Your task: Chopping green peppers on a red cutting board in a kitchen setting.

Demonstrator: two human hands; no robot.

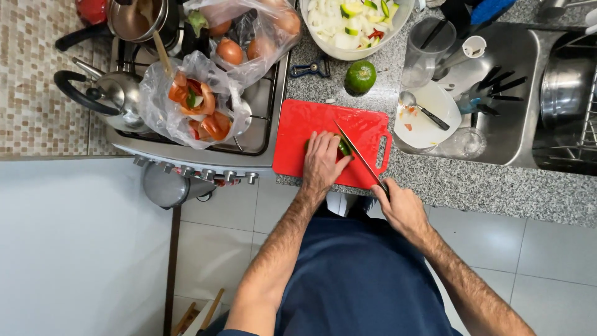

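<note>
A red cutting board [298,124] lies on the speckled granite counter [472,183]. My left hand [323,160] presses down on a green vegetable [344,148] on the board, most of it hidden under my fingers. My right hand [401,205] grips the dark handle of a kitchen knife [356,150], whose blade slants across the board and rests against the vegetable beside my left fingertips.
A round green fruit [360,76] and a white bowl of chopped vegetables [351,25] sit behind the board. A sink [516,93] with dishes is to the right. To the left stands a stove [261,106] with bags of onions and scraps, a kettle [106,93] and a pot.
</note>
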